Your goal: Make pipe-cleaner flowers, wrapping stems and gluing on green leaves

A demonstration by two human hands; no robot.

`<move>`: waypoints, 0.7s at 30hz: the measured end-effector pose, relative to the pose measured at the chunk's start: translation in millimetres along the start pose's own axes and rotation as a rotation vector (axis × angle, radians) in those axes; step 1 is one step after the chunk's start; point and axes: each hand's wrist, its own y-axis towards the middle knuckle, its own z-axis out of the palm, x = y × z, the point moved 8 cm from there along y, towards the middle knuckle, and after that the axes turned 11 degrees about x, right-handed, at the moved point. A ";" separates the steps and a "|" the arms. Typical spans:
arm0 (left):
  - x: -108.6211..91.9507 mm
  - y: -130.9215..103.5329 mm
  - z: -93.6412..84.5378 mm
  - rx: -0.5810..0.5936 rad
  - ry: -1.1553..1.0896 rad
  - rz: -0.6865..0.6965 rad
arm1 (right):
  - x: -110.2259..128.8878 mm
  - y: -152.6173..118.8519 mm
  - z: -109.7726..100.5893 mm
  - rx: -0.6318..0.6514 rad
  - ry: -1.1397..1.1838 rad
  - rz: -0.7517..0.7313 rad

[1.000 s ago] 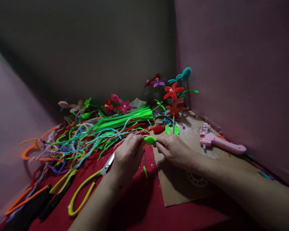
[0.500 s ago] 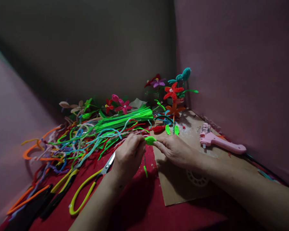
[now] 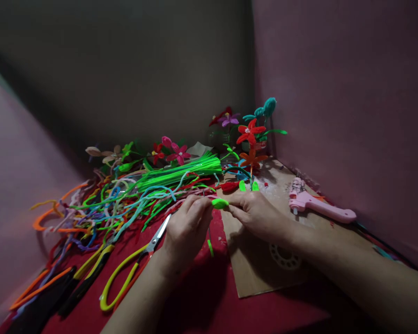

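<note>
Between my two hands is a small bright green pipe-cleaner leaf [image 3: 220, 203], held at both ends. My left hand [image 3: 189, 227] pinches its left end, fingers curled in. At the right end, the thumb and fingers of my right hand [image 3: 259, 214] close on the tip. Just beyond my right hand, two more green leaves [image 3: 243, 186] lie on the cardboard [image 3: 245, 273] near a red bud [image 3: 230, 187]. A thin stem with a green end [image 3: 210, 248] lies on the red cloth below my left hand.
Yellow-handled scissors [image 3: 120, 287] and black-and-yellow pliers [image 3: 90, 273] lie at left. Behind them spread tangled pipe cleaners [image 3: 121, 199] and a green bundle [image 3: 184, 169]. A pink glue gun [image 3: 322, 206] rests at right on the cardboard. Finished flowers [image 3: 251, 131] stand at the back.
The leaf and my right hand have shifted slightly to the right, and the leaf has turned a little. Its left end stays in my left hand's pinch.
</note>
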 end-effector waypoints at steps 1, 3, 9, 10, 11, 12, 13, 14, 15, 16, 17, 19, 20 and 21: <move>0.0 -0.6 -1.4 -0.014 -0.009 0.000 | 2.1 -1.3 -1.7 -0.039 -0.032 -0.034; 1.0 -2.0 -3.6 -0.037 -0.060 -0.018 | 7.2 -4.9 -5.1 -0.125 -0.108 -0.114; 18.2 -7.5 2.9 -0.072 -0.574 -0.288 | 25.3 -18.6 -17.1 -0.362 -0.378 -0.290; 21.1 -7.9 5.1 -0.086 -0.701 -0.336 | 28.4 -20.9 -19.7 -0.395 -0.410 -0.305; 24.0 -7.9 7.6 -0.097 -0.830 -0.383 | 31.4 -23.2 -22.1 -0.423 -0.438 -0.320; 27.7 -8.3 10.4 -0.109 -0.956 -0.445 | 34.3 -25.3 -24.1 -0.444 -0.463 -0.335; 30.8 -8.6 15.4 -0.092 -1.088 -0.512 | 37.0 -27.2 -25.6 -0.460 -0.486 -0.350; 32.6 -9.2 21.6 -0.060 -1.231 -0.579 | 39.3 -29.0 -26.5 -0.473 -0.510 -0.365; 32.0 -10.3 30.2 0.012 -1.378 -0.648 | 41.3 -30.7 -27.2 -0.485 -0.533 -0.378; 29.0 -11.8 38.3 0.104 -1.508 -0.703 | 42.8 -32.1 -27.4 -0.494 -0.557 -0.388; 25.1 -14.1 44.9 0.189 -1.621 -0.747 | 44.1 -33.4 -27.3 -0.502 -0.580 -0.401; 17.1 -19.0 53.2 0.317 -1.777 -0.798 | 46.5 -35.8 -25.9 -0.513 -0.618 -0.435; 14.1 -21.0 55.4 0.348 -1.825 -0.810 | 47.5 -36.8 -25.1 -0.515 -0.630 -0.454; 11.3 -22.4 56.8 0.371 -1.857 -0.815 | 48.2 -37.7 -24.1 -0.514 -0.638 -0.472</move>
